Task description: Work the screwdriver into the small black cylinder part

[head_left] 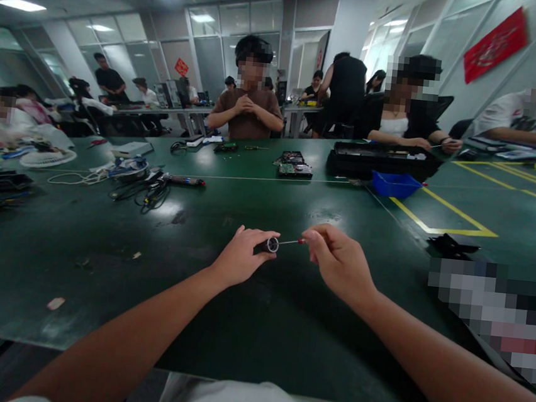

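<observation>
Tabletop [246, 325] in dark green spans the head view, with both forearms reaching over it from the near edge. At the middle, the left hand [246, 253] is clamped on a short dark cylinder [271, 245], fingers over the top and thumb below, its silver-rimmed end facing the near right. The right hand [338, 258] is pinched on a thin tool [291, 242], a metal shaft with a red part at the fingers. The shaft points left at the cylinder's rim; whether its tip touches is too small to tell.

Farther off to the left lies a tangle of black cables [151, 193], beside a dark stick [184, 181]. Beyond the hands sit some electronic parts [294, 171]. At the far right, a blue bin [395, 185] stands in front of a long black case [380, 160], near yellow tape lines [454, 233]. Across the tabletop, a person in a brown top [248, 114] holds both hands together.
</observation>
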A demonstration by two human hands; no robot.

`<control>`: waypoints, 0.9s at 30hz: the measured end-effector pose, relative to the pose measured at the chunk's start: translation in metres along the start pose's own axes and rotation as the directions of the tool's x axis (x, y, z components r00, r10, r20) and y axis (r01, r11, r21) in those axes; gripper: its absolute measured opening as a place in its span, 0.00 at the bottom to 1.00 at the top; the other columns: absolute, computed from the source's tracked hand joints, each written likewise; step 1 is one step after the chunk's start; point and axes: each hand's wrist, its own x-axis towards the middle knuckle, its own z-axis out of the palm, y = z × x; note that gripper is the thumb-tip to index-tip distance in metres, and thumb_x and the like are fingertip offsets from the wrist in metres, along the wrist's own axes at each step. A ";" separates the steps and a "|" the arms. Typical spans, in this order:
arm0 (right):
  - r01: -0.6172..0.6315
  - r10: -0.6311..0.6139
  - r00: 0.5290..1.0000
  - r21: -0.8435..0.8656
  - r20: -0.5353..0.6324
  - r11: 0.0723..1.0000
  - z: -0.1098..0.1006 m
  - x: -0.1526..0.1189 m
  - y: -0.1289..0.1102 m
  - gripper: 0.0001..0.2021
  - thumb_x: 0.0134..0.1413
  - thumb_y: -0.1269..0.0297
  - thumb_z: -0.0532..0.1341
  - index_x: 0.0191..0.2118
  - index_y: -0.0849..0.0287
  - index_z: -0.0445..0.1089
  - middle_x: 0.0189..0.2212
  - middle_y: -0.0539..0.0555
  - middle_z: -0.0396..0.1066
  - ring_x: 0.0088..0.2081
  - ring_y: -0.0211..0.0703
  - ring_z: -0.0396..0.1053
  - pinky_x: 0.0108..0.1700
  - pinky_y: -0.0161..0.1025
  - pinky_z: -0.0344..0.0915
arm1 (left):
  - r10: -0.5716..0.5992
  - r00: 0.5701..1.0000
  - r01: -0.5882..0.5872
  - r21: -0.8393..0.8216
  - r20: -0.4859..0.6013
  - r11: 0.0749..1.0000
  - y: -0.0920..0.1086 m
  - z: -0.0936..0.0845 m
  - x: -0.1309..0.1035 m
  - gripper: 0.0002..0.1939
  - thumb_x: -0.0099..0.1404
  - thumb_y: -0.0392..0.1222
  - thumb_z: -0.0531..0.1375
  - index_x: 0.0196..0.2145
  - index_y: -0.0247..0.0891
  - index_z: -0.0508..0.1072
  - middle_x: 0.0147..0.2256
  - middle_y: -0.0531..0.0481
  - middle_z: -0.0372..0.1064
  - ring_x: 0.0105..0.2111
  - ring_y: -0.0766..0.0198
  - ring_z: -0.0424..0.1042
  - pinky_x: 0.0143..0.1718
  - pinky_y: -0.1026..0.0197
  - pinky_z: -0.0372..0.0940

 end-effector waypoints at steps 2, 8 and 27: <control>0.000 0.000 1.000 -0.004 -0.023 1.000 0.001 0.000 0.001 0.13 0.67 0.54 0.53 0.42 0.54 0.71 0.22 0.48 0.69 0.23 0.41 0.67 0.28 0.39 0.61 | -0.001 1.000 0.001 0.004 0.000 1.000 0.000 0.000 0.000 0.21 0.66 0.41 0.63 0.56 0.47 0.71 0.51 0.49 0.74 0.54 0.54 0.69 0.66 0.37 0.44; -0.091 0.118 0.992 0.370 -0.049 0.924 0.010 0.005 0.013 0.11 0.63 0.54 0.59 0.44 0.55 0.69 0.34 0.53 0.73 0.36 0.45 0.73 0.42 0.46 0.71 | 0.018 1.000 -0.018 0.057 0.004 0.998 0.004 -0.002 -0.002 0.21 0.67 0.41 0.63 0.57 0.47 0.70 0.52 0.49 0.73 0.53 0.54 0.69 0.66 0.36 0.46; -0.139 0.245 0.949 0.434 -0.200 0.890 0.014 0.011 0.034 0.14 0.64 0.48 0.58 0.41 0.54 0.70 0.33 0.51 0.71 0.33 0.42 0.70 0.39 0.44 0.70 | -0.083 0.991 0.082 -0.013 -0.105 0.997 0.001 -0.003 0.002 0.19 0.67 0.40 0.61 0.55 0.40 0.70 0.54 0.45 0.70 0.54 0.54 0.69 0.59 0.50 0.62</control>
